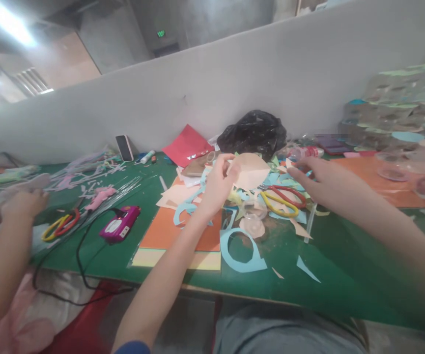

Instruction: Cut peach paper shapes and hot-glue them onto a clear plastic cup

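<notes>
Peach paper circle (pixel 252 170) pinched in my left hand (pixel 221 178)
I see it over scraps on the green desk (pixel 348 255); my right hand (pixel 314 178) is near scissors (pixel 285 200), its grip I cannot tell.

Between the left hand (pixel 221 181) and right hand (pixel 316 178), paper scraps (pixel 247 195) partly hide the scissors (pixel 280 198); whether the right touches the small scrap (pixel 289 163) beside it is unclear. Left of both, a co-worker's blurred arm (pixel 8 253) is cut off
</notes>
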